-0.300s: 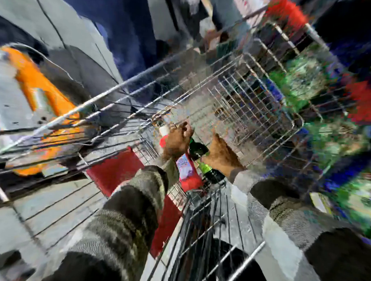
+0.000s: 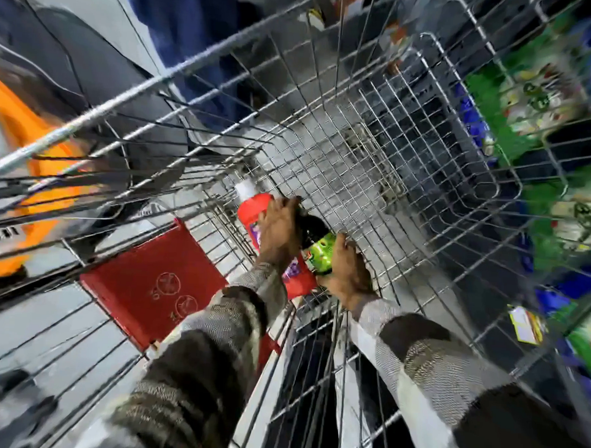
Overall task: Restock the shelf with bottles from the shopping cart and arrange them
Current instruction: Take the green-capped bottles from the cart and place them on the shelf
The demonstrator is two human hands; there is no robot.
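Hands (image 2: 314, 255) deeper around dark bottle (image 2: 315, 235)

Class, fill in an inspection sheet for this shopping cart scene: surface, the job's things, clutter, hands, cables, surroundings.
Surface: wire shopping cart, basket floor mostly bare mesh.
Job's things: red bottle with white cap and dark bottle with green label, lying side by side at the cart's near end.
Clutter: red flap on the cart's near end.
Hands: left hand over the red bottle; right hand at the dark bottle's base; grip on either unclear.
Cables: nothing seen.
Surroundings: blurred green packages on the right, orange object on the left.
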